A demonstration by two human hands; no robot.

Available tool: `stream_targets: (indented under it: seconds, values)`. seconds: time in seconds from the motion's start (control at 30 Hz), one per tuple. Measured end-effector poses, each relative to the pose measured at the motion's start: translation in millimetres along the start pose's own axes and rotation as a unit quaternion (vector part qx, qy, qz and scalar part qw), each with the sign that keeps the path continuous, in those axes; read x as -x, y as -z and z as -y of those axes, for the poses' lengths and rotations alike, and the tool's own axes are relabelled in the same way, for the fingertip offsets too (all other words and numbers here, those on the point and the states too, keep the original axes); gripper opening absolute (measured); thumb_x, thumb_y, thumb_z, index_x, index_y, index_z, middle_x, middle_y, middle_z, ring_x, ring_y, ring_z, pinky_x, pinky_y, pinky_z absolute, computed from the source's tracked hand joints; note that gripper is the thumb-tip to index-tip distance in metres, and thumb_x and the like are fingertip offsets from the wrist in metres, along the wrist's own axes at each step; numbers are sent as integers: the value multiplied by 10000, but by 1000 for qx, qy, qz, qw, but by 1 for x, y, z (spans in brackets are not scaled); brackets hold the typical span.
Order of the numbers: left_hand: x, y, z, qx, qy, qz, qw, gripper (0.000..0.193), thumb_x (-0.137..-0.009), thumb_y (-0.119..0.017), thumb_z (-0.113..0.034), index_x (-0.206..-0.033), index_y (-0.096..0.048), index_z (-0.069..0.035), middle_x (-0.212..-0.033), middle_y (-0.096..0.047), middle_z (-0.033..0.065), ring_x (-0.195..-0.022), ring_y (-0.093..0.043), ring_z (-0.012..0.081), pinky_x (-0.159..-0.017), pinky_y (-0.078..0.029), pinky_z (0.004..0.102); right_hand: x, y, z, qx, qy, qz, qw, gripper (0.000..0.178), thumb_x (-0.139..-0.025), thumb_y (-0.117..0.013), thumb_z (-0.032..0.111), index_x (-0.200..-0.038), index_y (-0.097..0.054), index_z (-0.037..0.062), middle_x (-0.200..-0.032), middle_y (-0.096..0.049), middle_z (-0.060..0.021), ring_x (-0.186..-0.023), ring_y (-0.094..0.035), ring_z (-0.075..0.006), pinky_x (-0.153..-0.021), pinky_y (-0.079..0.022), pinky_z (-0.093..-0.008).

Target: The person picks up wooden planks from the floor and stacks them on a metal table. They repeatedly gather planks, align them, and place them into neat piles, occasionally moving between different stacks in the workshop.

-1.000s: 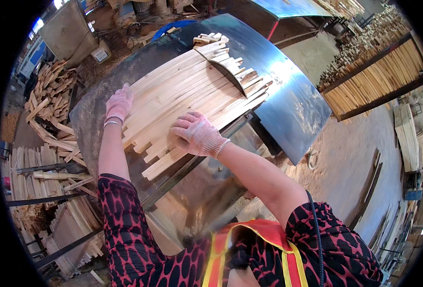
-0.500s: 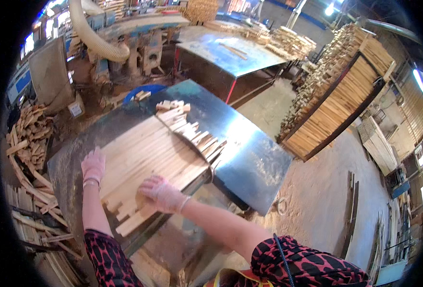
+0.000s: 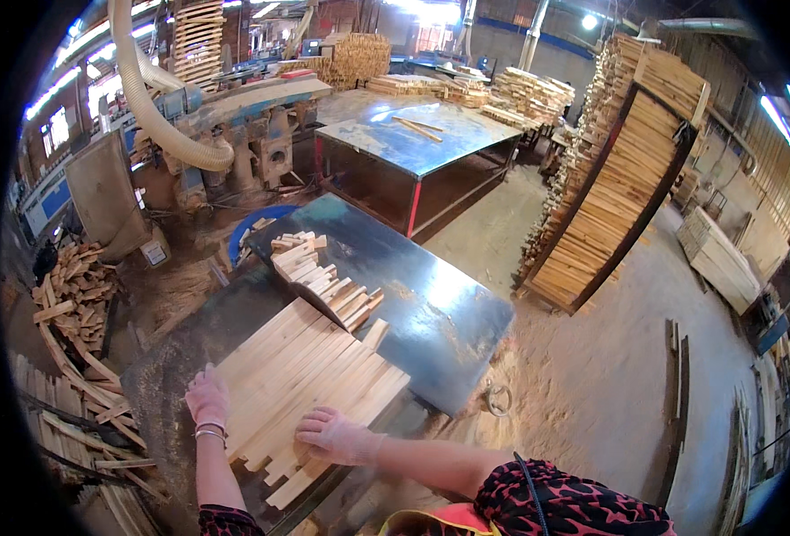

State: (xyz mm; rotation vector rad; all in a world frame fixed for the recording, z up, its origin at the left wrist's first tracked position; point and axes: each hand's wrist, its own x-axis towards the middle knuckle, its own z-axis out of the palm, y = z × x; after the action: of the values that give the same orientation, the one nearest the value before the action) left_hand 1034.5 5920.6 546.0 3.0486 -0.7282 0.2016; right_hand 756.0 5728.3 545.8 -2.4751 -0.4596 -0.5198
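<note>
From where I stand, the slats (image 3: 301,380) lie side by side on the dark metal surface (image 3: 431,313), right between and under the person's two gloved hands. The left grip (image 3: 207,396) is up against the outer left edge of the slats, near their lower half; how wide or narrow its fingers are, I cannot tell. The right grip (image 3: 340,435) rests palm down on top, toward the near right, its fingers loosely spread and bent over the wood, not wrapped around any one piece. Most of the slats stretch away beyond the fingertips, and their near ends step unevenly just left of the right grip. One slat juts out at the far right.

A dark curved strip (image 3: 319,306) crosses the far end, well apart from either grip; past it sit short pieces (image 3: 323,279) in a ragged row. Behind, a second surface (image 3: 466,147) carries two sticks (image 3: 417,128), and a tall stack (image 3: 623,179) leans up to the right.
</note>
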Motion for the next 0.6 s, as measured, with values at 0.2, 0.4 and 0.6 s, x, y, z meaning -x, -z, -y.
stream_targets:
  seconds: [0.2, 0.4, 0.6]
  values:
    - [108, 2, -40, 11, 7, -17, 1000, 424, -1000, -540, -359, -1369, -577, -152, -1239, -649, 145, -1167, -627, 344, -942, -532, 488, 107, 42, 36, -112, -44, 27, 992, 295, -890, -684, 217, -1160, -659, 102, -1193, -655, -108, -1179, -591, -326, -1069, -434, -471]
    - [234, 25, -57, 32, -4, -49, 998, 461, -974, -569, -330, -1382, -582, -115, -1211, -664, 149, -1142, -628, 335, -953, -525, 473, 260, 124, 123, -224, -365, -9, 904, 375, -977, -627, 294, -1309, -664, 124, -1045, -719, -153, -1020, -687, -328, -922, -551, -450]
    - [301, 61, -118, 38, -10, 5, 999, 538, -954, -589, -316, -1425, -550, -59, -1267, -651, 146, -1202, -597, 331, -1021, -483, 459, 329, 152, 127, -221, -378, 152, 886, 204, -898, -632, 241, -1031, -686, 95, -914, -690, -139, -780, -692, -311, -671, -569, -426]
